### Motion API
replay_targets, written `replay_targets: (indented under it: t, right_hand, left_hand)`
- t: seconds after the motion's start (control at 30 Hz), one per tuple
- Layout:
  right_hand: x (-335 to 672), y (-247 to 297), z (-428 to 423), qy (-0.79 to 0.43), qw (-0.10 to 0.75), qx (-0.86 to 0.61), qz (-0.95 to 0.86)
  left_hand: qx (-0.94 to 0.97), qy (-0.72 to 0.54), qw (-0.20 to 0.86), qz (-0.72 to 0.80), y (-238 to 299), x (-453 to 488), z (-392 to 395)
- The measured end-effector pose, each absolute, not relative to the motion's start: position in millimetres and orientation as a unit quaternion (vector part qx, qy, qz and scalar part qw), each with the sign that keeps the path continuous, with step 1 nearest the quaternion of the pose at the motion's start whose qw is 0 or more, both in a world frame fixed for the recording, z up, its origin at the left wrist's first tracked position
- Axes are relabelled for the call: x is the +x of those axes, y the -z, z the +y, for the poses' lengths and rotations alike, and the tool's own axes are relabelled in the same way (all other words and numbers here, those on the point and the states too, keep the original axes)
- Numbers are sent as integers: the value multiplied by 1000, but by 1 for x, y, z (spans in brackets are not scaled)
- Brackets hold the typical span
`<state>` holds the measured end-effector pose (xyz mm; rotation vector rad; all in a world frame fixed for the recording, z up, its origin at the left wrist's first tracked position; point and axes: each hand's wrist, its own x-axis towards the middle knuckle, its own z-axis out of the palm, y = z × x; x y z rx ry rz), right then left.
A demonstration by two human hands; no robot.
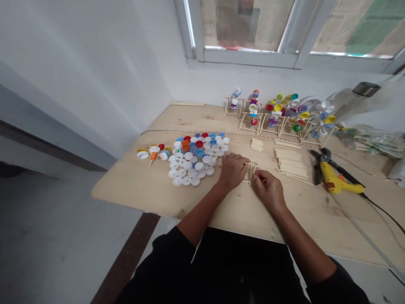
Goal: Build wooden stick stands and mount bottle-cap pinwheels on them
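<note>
A small frame of thin wooden sticks (251, 172) stands on the table between my hands. My left hand (232, 172) is closed on its left side, with the fingertips at the upper sticks. On the other side, the thumb and fingers of my right hand (270, 190) are pinched at the frame's right edge; whatever small piece they hold is too small to make out. Left of my left hand lies a spread of plastic bottle caps (192, 173), mostly white with some blue, red and orange. Loose wooden sticks (289, 158) lie beyond my right hand, beside a bundle of shorter sticks (256, 145).
A yellow glue gun (337, 179) with a cord and black-handled pliers (316, 166) lie at right. Stick stands bearing bottle-cap wheels (278, 112) line the back. One cap wheel (154, 150) lies at left. A plastic bag of sticks (370, 141) is at far right.
</note>
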<state>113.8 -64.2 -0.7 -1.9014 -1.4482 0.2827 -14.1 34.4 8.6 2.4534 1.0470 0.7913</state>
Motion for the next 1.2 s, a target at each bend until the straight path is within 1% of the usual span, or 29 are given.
replay_targets:
  t: [0.17, 0.33, 0.67, 1.2]
  right_hand:
    - [114, 2, -64, -116, 357, -736, -564]
    - [113, 2, -63, -118, 356, -735, -566]
    - [113, 9, -62, -115, 371, -728, -565]
    - [113, 11, -61, -119, 372, -730, -561]
  left_hand:
    - [845, -306, 232, 371, -14, -16, 21]
    - [833, -321, 258, 370, -12, -11, 12]
    - [827, -315, 260, 386, -4, -4, 12]
    - [829, -327, 236, 386, 3, -4, 7]
